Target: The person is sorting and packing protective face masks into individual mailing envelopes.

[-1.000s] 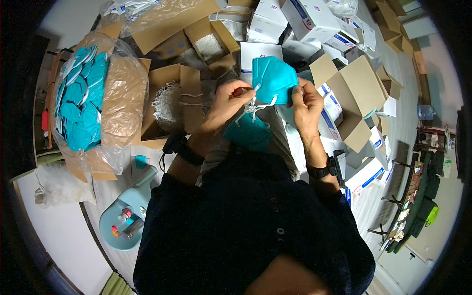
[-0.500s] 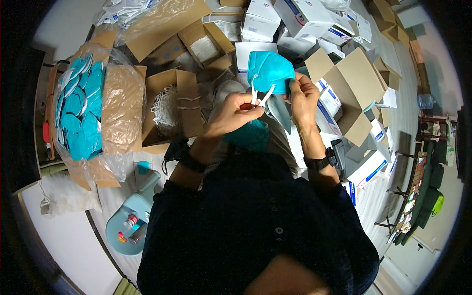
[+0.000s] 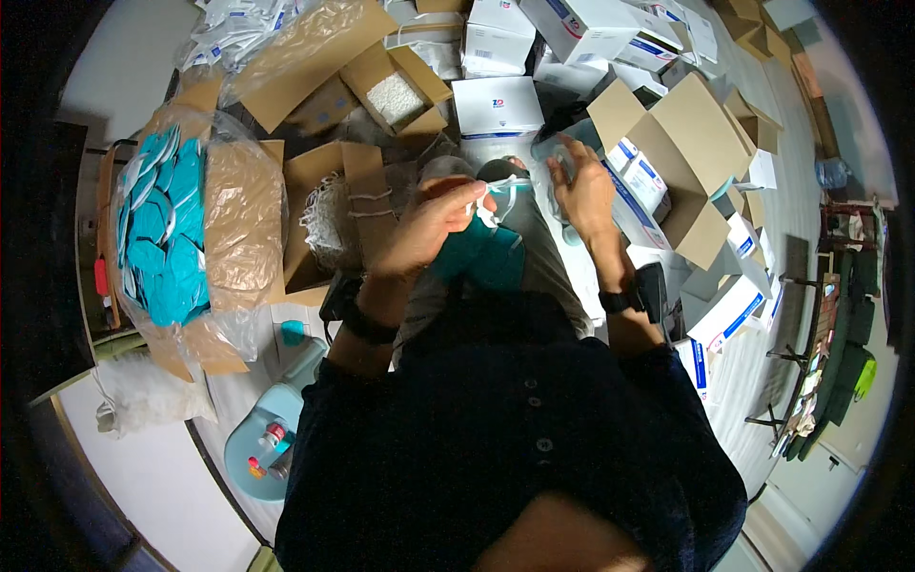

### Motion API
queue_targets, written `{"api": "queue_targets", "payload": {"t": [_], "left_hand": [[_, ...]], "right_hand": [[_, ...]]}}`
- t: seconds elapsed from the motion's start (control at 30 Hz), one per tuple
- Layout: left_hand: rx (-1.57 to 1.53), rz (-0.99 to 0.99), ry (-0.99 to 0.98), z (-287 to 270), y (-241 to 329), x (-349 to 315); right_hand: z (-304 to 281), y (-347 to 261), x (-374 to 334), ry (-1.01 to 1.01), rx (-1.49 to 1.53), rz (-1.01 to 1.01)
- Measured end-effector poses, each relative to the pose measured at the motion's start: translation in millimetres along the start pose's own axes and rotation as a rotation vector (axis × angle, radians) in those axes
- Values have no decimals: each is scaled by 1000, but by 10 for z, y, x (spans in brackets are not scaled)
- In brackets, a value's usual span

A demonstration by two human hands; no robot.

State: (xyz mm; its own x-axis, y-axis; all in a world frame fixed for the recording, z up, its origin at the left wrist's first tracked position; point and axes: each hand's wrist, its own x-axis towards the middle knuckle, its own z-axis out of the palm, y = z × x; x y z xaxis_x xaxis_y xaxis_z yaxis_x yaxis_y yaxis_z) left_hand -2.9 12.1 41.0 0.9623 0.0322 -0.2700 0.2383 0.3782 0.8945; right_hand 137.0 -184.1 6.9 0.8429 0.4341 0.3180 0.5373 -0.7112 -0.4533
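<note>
Fingers of the left hand (image 3: 434, 224) pinch thin white elastic straps (image 3: 498, 198) at frame centre, above a teal mask (image 3: 481, 257) lying on the lap. Right hand (image 3: 581, 186), just right of centre, has fingers spread loosely on a clear plastic bag (image 3: 558, 153); can't tell if it's actually gripped. Big box of teal masks (image 3: 167, 229) sits at left, open cardboard box (image 3: 681, 162) at upper right.

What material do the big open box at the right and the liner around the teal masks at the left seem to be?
Box: brown corrugated cardboard, matte, judging by its stiff folded flaps. Liner: probably thin clear plastic film, glossy and wrinkled, with the masks showing through.
</note>
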Motion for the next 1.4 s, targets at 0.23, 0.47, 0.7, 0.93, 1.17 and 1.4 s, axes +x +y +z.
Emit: {"api": "queue_targets", "payload": {"t": [0.23, 0.47, 0.7, 0.93, 1.17, 1.4], "left_hand": [[-63, -135, 44, 45, -288, 137], [124, -56, 90, 186, -75, 40], [117, 34, -9, 324, -324, 213], [4, -71, 86, 546, -584, 149], [-68, -163, 29, 584, -617, -318], [-396, 25, -33, 385, -634, -70]], "right_hand": [[-178, -476, -28, -730, 1062, 78], [-204, -295, 1, -552, 609, -353], [-85, -258, -95, -468, 1541, 616], [160, -66, 211, -200, 1922, 1264], [215, 585, 610, 111, 1942, 1209], [-21, -294, 169, -530, 1733, 388]]}}
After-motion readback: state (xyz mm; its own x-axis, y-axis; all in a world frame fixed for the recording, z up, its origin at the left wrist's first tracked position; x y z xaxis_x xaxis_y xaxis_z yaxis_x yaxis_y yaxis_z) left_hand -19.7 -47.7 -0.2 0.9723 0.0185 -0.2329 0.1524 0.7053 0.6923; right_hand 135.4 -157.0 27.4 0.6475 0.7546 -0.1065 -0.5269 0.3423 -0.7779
